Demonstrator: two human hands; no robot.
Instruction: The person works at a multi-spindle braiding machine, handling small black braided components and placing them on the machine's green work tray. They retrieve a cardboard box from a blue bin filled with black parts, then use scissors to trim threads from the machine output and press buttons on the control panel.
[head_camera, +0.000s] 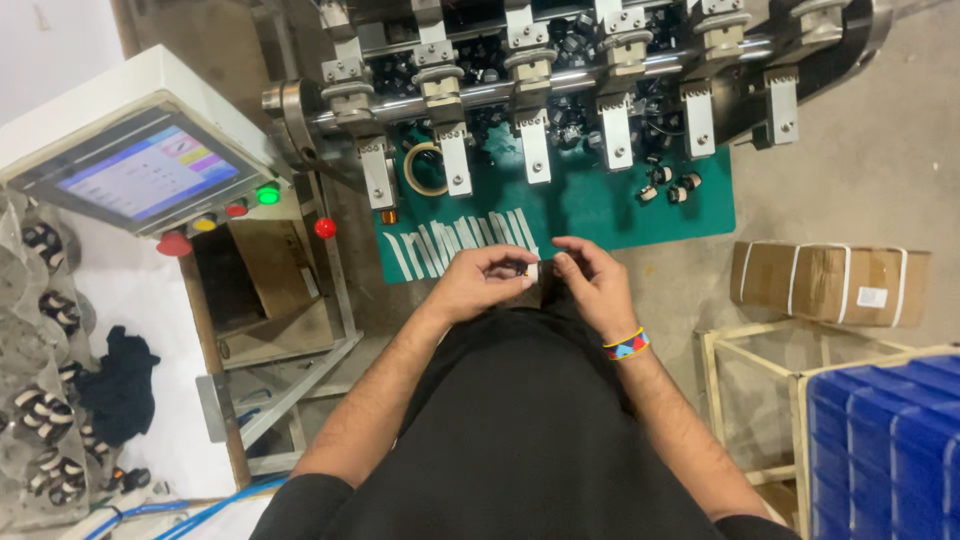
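Observation:
My left hand (482, 281) and my right hand (590, 280) meet in front of my body, fingertips pinched together on a small white and dark part (529, 270). Both hover at the near edge of a green mat (600, 205). A row of white strips (460, 240) lies on the mat just beyond my left hand. A few small black and white coil parts (668, 185) sit farther back on the mat. A beaded band circles my right wrist.
A metal machine with a row of clamp arms (535, 110) spans the mat's far side, a tape roll (425, 168) beneath it. A control panel with screen (145, 172) and coloured buttons stands left. A strapped cardboard box (830, 283) and blue crates (885, 440) sit right.

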